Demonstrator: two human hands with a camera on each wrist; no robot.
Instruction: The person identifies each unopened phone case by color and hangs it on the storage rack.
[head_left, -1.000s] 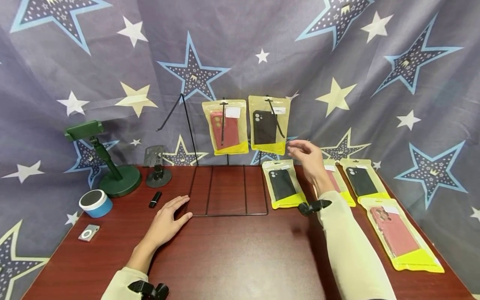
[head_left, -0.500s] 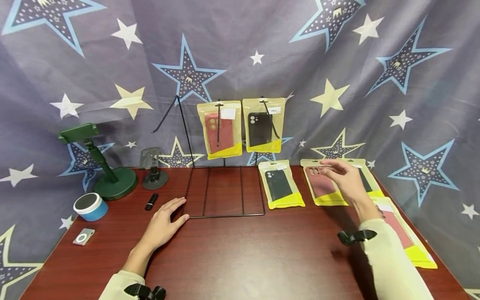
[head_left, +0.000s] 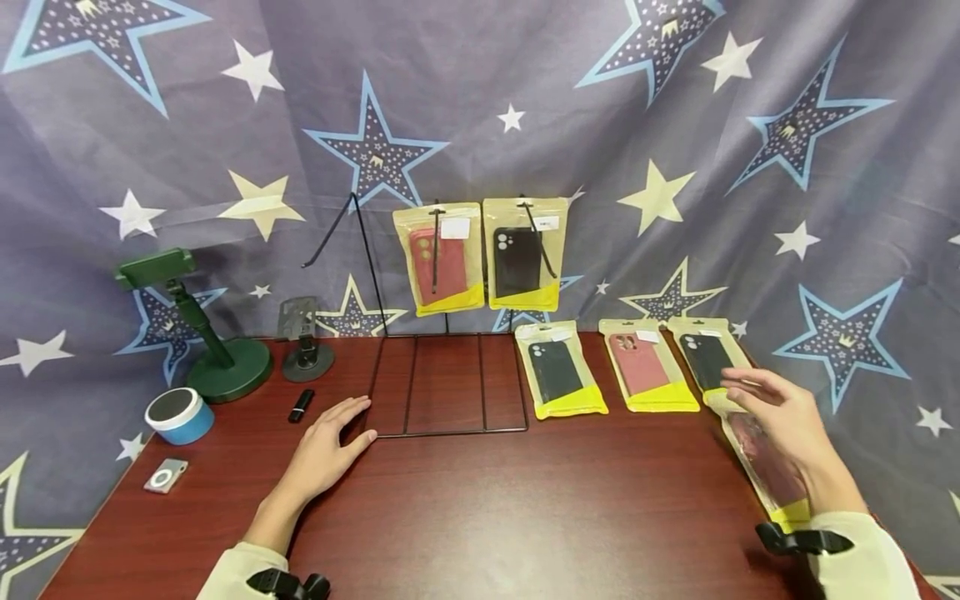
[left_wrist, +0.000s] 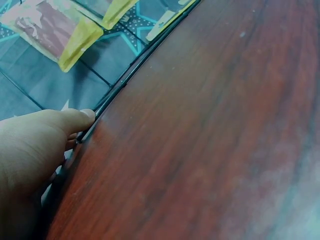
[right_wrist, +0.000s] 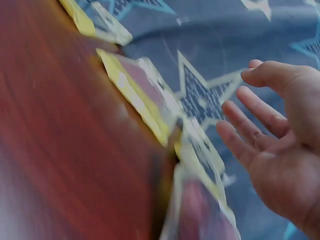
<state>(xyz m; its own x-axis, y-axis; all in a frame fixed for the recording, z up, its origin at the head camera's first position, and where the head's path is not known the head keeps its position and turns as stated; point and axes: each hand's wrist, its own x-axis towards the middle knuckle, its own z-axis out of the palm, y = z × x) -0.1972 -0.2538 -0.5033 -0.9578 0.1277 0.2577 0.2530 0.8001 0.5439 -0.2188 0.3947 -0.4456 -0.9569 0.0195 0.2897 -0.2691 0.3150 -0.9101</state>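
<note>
My left hand [head_left: 330, 446] rests at the near left corner of a black wire display rack [head_left: 450, 432], fingers stretched along its left side. In the left wrist view the thumb lies at the rack's wire [left_wrist: 112, 89]. My right hand [head_left: 787, 425] hovers over a packaged pink phone case [head_left: 767, 467] at the right, partly covering it, with fingers relaxed and nothing between them. A bagged pink phone case [head_left: 442, 262] and a bagged black phone case [head_left: 521, 260] hang from the rack's hooks. The rack's left hook [head_left: 330, 230] is bare.
On the table [head_left: 525, 508] lie more bagged cases: a black one [head_left: 557, 371], a pink one [head_left: 641, 367] and another black one [head_left: 707, 358]. At left are a green phone stand [head_left: 225, 367], a dark foldable stand [head_left: 307, 358], a USB stick [head_left: 302, 406], a blue speaker [head_left: 180, 417] and a small player [head_left: 165, 476].
My right hand has moved from beside the hanging black case, rightward and toward me, over the table packets to the rightmost pink one. The left hand stays at the rack's corner.
</note>
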